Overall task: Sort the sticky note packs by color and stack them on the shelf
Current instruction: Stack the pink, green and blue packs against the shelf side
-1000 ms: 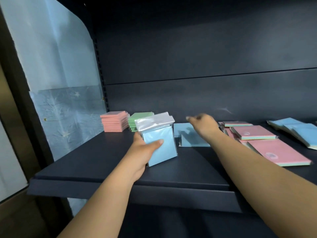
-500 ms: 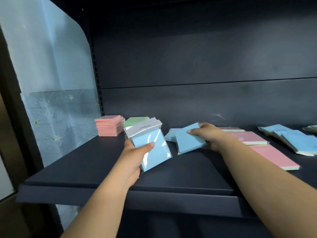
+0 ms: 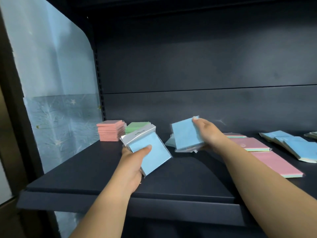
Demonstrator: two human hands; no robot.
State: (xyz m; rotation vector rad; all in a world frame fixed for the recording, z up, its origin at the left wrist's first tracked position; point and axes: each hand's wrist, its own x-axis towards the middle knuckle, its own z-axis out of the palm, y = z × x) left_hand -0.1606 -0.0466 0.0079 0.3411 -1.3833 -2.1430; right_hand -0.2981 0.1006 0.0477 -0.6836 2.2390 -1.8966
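Shelf [image 3: 89, 162]: dark board, pink stack [image 3: 110, 130] and green stack [image 3: 137, 126] at rear left.
Left hand [image 3: 132, 162]: grips blue pack [image 3: 149, 152], tilted.
Right hand [image 3: 208, 134]: pinches second blue pack [image 3: 186, 135], lifted, just right of the first.
Relation: packs near, apart; merge leftward.

We see a matt, dark, smooth shelf [image 3: 85, 170], metal by its look. The blue pack [image 3: 151, 155] at our eleven o'clock wears glossy, crinkled clear plastic with a silvery header; the pink stack [image 3: 110, 131] at ten o'clock looks like matt paper.
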